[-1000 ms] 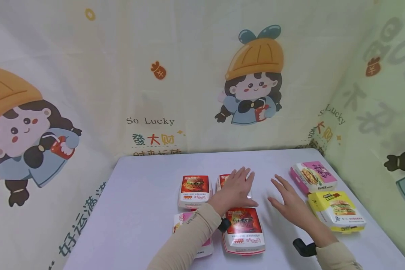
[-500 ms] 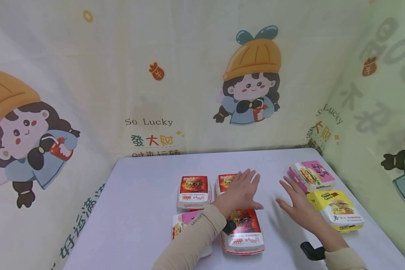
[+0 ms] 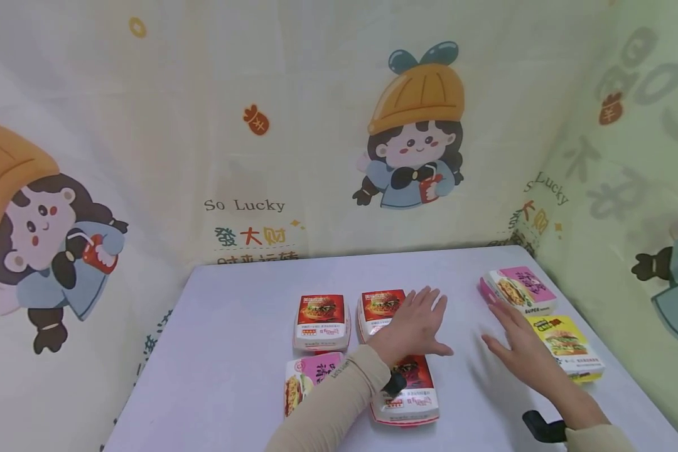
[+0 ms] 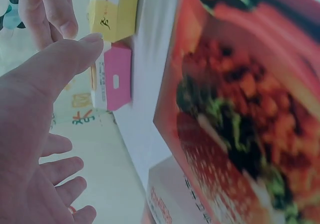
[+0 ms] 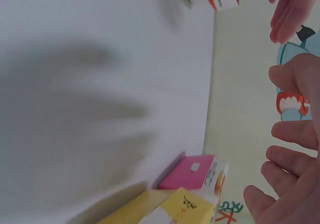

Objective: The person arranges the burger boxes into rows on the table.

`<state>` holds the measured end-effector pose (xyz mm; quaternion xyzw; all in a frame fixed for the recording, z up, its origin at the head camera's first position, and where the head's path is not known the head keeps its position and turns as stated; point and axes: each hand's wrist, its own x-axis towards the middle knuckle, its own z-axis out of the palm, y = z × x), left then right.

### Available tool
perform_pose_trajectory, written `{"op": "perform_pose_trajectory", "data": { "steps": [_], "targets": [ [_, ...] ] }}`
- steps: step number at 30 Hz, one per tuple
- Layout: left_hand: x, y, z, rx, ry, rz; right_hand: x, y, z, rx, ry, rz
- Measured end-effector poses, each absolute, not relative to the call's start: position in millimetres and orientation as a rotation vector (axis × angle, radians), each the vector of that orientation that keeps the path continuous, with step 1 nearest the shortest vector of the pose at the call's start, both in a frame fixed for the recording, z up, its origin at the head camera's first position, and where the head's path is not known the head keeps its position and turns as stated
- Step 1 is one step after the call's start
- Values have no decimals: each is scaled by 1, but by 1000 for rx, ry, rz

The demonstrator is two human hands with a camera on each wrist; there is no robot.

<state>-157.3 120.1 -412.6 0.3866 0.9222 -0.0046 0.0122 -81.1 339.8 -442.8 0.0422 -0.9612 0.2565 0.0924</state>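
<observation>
My left hand [image 3: 415, 329] hovers with spread fingers over the red burger boxes, hiding part of the back one [image 3: 381, 306] and the top of the front one [image 3: 407, 405]. In the left wrist view, the printed lid of a red burger box [image 4: 240, 119] fills the right side, apart from the fingers. Farther right, my right hand [image 3: 525, 355] is held above the table, fingers extended, overlapping the yellow burger box [image 3: 567, 345] in the head view. Its shadow falls on the white tabletop in the right wrist view. Neither hand holds anything.
Another red burger box [image 3: 321, 320] stands at the back left, with a pink one [image 3: 301, 380] before it, partly behind the left sleeve. A second pink box [image 3: 522, 289] sits behind the yellow one near the table's right edge. Printed cloth walls [image 3: 316, 157] enclose the white table [image 3: 215, 351].
Both hands have drifted right, still spread. More of the back red box shows, and the right hand now overlaps the yellow box. The boxes stay in place; the head view has shifted slightly.
</observation>
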Motion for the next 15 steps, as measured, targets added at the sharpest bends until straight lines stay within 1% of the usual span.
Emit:
{"op": "perform_pose_trajectory", "data": {
  "steps": [8,15],
  "targets": [
    [-152,130,-414,1206,2851,-5,-75,361,-445,85,-2828,696],
    [-148,142,-416,1219,2837,14,-68,380,-442,-5,-2901,644]
  ]
}}
